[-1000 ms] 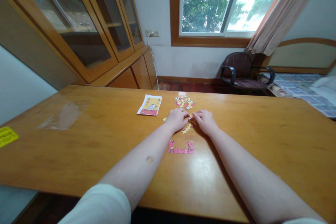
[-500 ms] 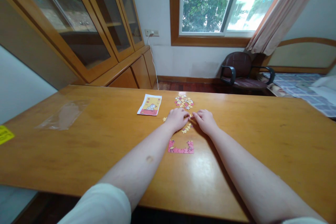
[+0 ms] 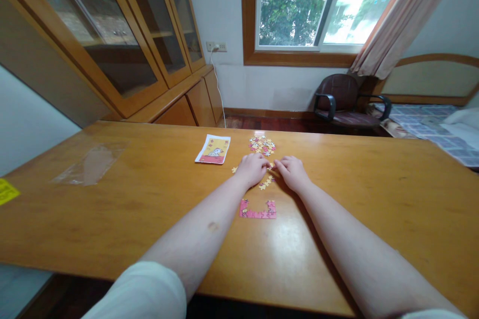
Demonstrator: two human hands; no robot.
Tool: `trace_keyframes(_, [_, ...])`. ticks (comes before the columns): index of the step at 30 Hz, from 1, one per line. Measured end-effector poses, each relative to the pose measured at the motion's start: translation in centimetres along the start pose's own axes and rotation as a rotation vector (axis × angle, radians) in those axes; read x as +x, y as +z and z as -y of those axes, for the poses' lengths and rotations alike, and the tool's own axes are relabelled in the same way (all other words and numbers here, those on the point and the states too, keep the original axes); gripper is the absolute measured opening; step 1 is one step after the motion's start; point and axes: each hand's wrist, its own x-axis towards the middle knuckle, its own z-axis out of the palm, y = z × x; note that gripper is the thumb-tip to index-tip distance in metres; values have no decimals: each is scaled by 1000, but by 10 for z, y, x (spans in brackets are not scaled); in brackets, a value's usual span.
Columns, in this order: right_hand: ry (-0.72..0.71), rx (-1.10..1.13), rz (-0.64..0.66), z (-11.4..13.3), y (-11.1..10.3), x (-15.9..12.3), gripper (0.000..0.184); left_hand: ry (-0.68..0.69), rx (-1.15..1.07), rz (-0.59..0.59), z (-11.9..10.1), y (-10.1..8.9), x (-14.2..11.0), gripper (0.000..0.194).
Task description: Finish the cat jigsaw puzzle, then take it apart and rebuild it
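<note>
My left hand [image 3: 251,168] and my right hand [image 3: 293,172] meet over the middle of the table, fingers curled and fingertips almost touching. Between them shows a small yellow jigsaw piece [image 3: 271,166], pinched from both sides; the fingers partly cover it. Just below lies a short strip of yellow jigsaw pieces [image 3: 266,183]. One more yellow piece [image 3: 234,170] peeks out left of my left hand. Nearer to me is a U-shaped section of joined pink pieces [image 3: 257,213]. Beyond my hands sits a heap of loose jigsaw pieces [image 3: 262,145].
A picture card [image 3: 214,149] with a white animal on yellow and red lies left of the heap. Farther left on the wooden table [image 3: 157,199] are a clear plastic bag [image 3: 92,164] and a yellow label [image 3: 7,191]. A chair [image 3: 339,97] stands past the far edge.
Almost nothing differs. My fingertips have shifted very slightly around the yellow piece, and the other pieces lie as before.
</note>
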Motion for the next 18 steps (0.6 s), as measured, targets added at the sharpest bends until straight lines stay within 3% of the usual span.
trace_keyframes(5, [4,-40,-37,-3,2,1,42,5,-94,-95,7,7,3,26])
trace_keyframes(9, [7,-26,-40,-5,3,1,42,-14,-259,-363,16,-1,0,27])
trace_keyframes(12, [-28,16,-17,-4,2,1,40,-10,-300,-732,19,-31,-10,21])
trace_keyframes(15, [-95,71,27,-1,-1,1,39,-116,-298,-983,15,-76,-23,21])
trace_keyframes(16, [-114,84,41,0,-1,1,39,-154,-303,-1007,12,-90,-28,21])
trace_keyframes(18, [-137,98,61,1,-2,1,39,-180,-309,-934,8,-109,-37,19])
